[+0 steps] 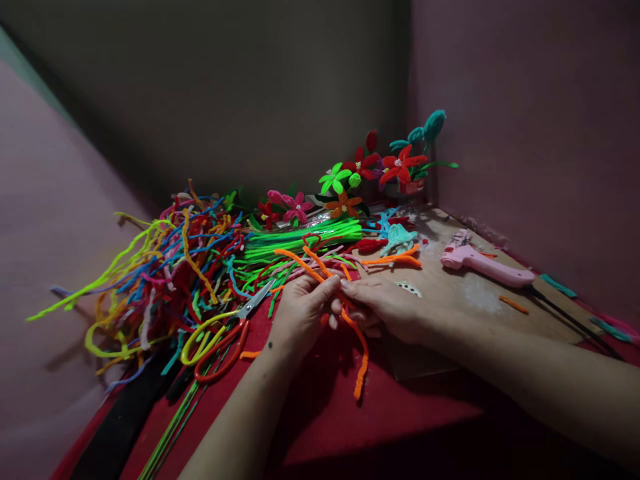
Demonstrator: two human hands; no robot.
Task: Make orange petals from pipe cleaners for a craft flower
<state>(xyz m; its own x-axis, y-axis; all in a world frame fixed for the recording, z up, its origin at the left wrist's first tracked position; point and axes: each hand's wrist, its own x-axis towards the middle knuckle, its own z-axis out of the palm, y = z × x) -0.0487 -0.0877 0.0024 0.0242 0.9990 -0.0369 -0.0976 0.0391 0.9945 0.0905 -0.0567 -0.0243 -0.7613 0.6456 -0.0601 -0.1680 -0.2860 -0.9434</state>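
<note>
Several orange pipe cleaners (362,360) cross between my two hands above the red tabletop (320,413). My left hand (306,308) pinches them with thumb and fingers, two ends sticking out up and to the left. Right beside it, my right hand (376,308) closes on the same orange strands, its fingertips nearly touching the left thumb. One long strand hangs down below the hands with a bent end. The exact crossing point is partly hidden by the fingers. More orange pieces (395,259) lie just behind my right hand.
A tangled multicoloured pile (165,267) of pipe cleaners fills the left. Scissors (220,343) lie beside it, near green strands (305,239). Fuzzy flowers (345,203) stand at the back. A pink glue gun (485,263) with a black cord rests on a board (450,293) at right.
</note>
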